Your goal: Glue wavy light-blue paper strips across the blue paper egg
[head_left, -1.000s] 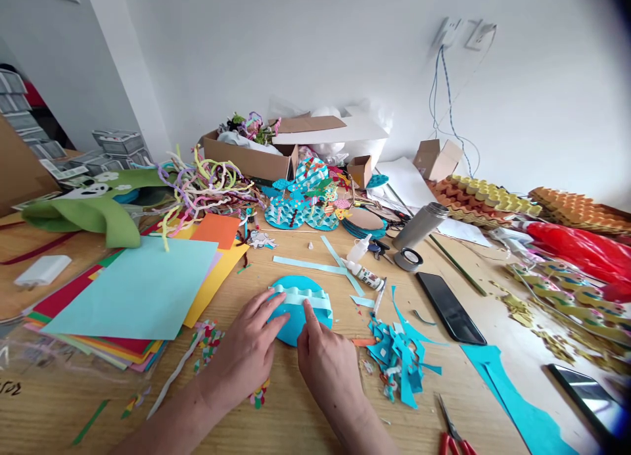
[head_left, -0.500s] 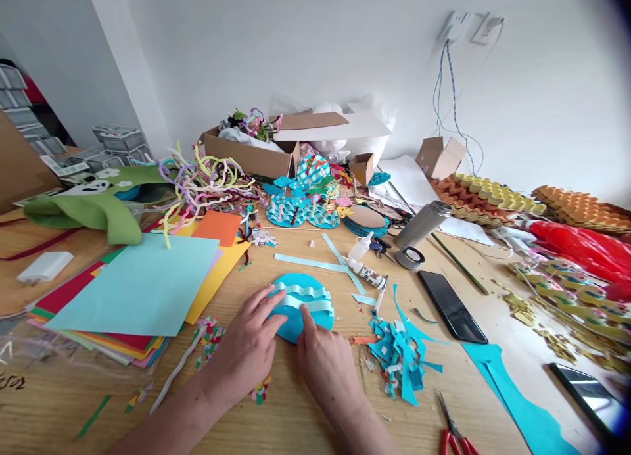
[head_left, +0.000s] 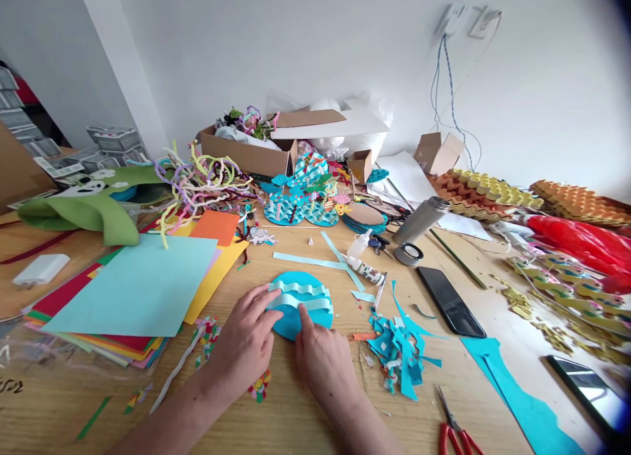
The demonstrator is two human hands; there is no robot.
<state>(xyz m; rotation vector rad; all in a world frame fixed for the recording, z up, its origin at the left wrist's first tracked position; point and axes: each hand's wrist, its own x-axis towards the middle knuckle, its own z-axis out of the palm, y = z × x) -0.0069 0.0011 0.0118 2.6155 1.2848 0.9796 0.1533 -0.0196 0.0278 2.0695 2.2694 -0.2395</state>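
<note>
We see a blue paper disc lying flat on the wooden table, near its front middle, with pale wavy paper strips across its top. Our left hand rests on the disc's left edge, fingers spread flat. Our right hand presses its extended forefinger on the disc, other fingers curled. Blue paper scraps lie just right; a stack of coloured sheets lies left.

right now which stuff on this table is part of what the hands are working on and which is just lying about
In use: left hand, right hand, blue paper disc, pale wavy strips.

Lying about: glue bottle, scissors, phone, paper stack, blue scraps.
</note>
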